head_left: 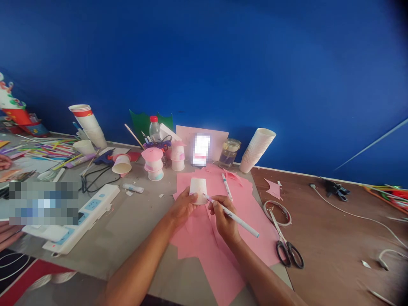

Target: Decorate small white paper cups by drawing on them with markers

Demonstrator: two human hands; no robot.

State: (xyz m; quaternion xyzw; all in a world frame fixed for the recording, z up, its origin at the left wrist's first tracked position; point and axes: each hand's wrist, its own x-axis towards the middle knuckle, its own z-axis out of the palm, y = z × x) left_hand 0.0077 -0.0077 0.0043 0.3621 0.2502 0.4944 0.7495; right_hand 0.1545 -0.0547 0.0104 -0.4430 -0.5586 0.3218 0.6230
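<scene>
A white paper cup [198, 190] is upside down in my left hand [184, 205], whose fingers wrap its lower left side. My right hand [225, 216] is closed around a white marker [239, 220] with a blue end. The marker's tip points at the cup's lower right side; whether it touches cannot be made out. Pink paper sheets [255, 225] lie beneath both hands. A second marker [227, 187] rests on the paper behind my right hand. Stacked cups with pink tops [153, 163] stand to the left.
Scissors [283, 240] and a tape roll [288, 214] lie to the right. A tall cup stack [257, 148] and a jar [229, 153] stand at the back. A power strip [92, 212] is at the left. Another person's hand [8, 236] shows at the left edge.
</scene>
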